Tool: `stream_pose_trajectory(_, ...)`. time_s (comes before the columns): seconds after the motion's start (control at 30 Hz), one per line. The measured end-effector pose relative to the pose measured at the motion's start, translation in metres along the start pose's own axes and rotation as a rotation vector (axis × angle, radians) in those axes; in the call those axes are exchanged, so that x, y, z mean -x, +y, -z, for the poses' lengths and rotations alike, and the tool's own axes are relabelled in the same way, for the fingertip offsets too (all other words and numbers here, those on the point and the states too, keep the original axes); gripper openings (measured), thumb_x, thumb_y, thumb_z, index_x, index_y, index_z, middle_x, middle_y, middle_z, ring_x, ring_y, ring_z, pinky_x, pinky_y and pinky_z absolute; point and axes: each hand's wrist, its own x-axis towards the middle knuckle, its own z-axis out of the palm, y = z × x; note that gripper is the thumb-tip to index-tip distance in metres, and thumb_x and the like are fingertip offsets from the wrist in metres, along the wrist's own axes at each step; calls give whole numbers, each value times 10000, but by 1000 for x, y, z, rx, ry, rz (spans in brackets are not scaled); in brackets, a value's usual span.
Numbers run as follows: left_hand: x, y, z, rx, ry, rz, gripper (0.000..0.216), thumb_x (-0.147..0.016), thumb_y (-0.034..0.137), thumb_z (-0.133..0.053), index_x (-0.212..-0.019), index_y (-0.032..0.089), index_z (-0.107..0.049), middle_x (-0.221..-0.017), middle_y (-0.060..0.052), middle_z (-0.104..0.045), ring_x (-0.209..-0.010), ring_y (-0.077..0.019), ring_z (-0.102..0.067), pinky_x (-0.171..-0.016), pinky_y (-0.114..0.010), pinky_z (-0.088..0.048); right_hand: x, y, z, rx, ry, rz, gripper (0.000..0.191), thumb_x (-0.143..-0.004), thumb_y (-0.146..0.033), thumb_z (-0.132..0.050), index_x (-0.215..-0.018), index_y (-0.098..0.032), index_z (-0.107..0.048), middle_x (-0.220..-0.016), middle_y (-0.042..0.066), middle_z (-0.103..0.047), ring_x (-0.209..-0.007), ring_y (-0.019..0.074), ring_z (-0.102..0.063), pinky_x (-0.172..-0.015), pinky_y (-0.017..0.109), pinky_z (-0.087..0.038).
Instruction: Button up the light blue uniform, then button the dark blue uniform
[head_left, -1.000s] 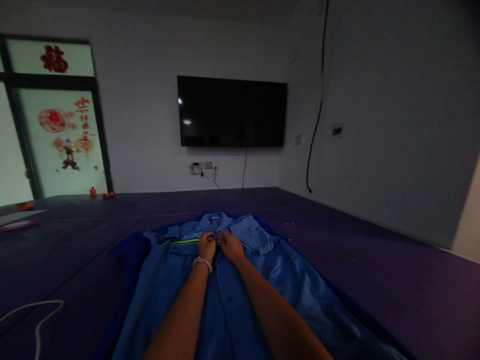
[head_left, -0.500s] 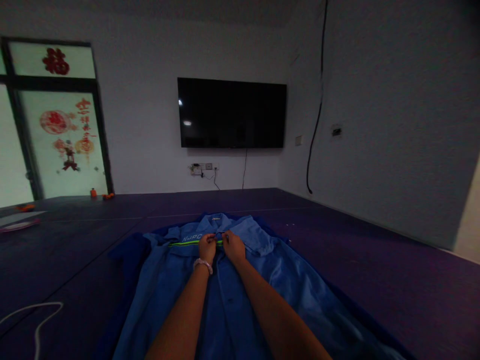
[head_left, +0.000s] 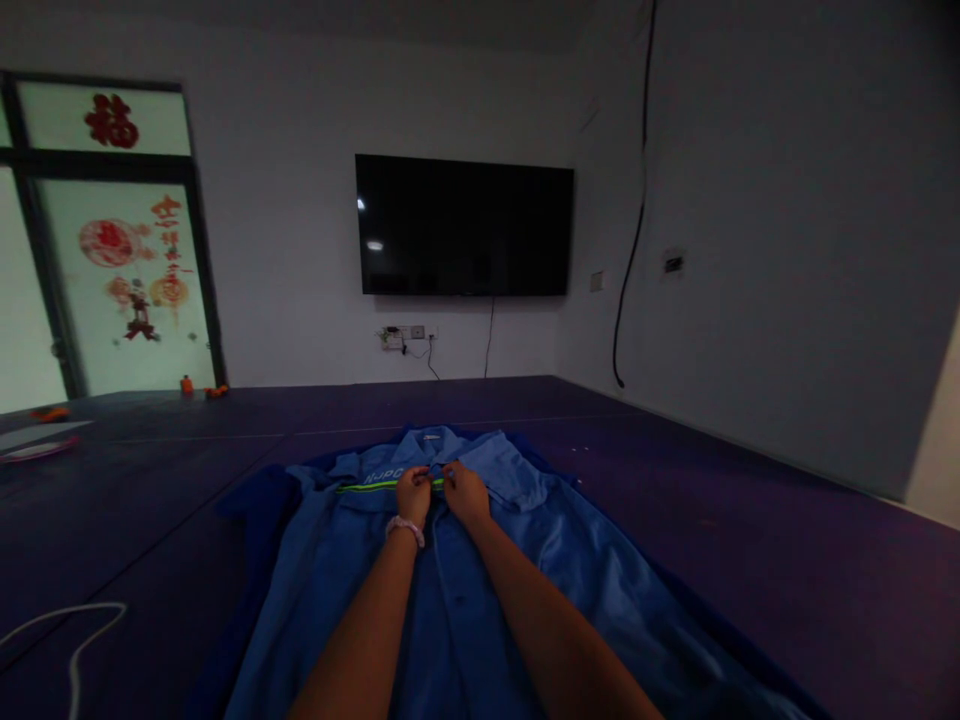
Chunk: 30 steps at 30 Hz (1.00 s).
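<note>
Blue work jacket [head_left: 322, 570] lies lower centre of frame, front up, collar [head_left: 450, 443] pointing away, hem running out at the bottom edge. Darker blue cloth [head_left: 259, 505] shows underneath, poking out on both sides. All of it sits on a purple floor mat [head_left: 720, 530].

Left hand [head_left: 414, 495], pink band [head_left: 406, 530] on wrist: fingertips drawn together, apparently pinching the front edge near the chest stripe [head_left: 371, 486] and lettering [head_left: 383, 477]. Right hand [head_left: 466, 495] just beside it: thumb and fingers bunched, apparently pinching the same front opening. Can't tell if a button is between the tips; too small and dark. One button [head_left: 460, 600] shows lower on the placket [head_left: 448, 565].

Handling, judged by look: light, limp, smooth with a slight sheen on the right side, so may slide or wrinkle; not fragile. Best hold: fingertip pinch on the doubled placket, stiffer than the loose panels.

Elsewhere: white cable [head_left: 75, 665] lower left, wall TV [head_left: 465, 225] upper centre.
</note>
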Motion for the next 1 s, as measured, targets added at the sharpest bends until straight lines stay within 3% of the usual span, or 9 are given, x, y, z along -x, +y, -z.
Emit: stream_pose_trajectory(1.0,-2,-4,1,70,4,66,200,-597,142,-577,-781,141,-653,-552,16,-590,-483,-104,-524,-501,-214,-402,2,-1,5,-23,-2,18,192,-792,-159,-490,-903,-217,-635,-765,11,-673,-682,126,-590,-541,199,-300)
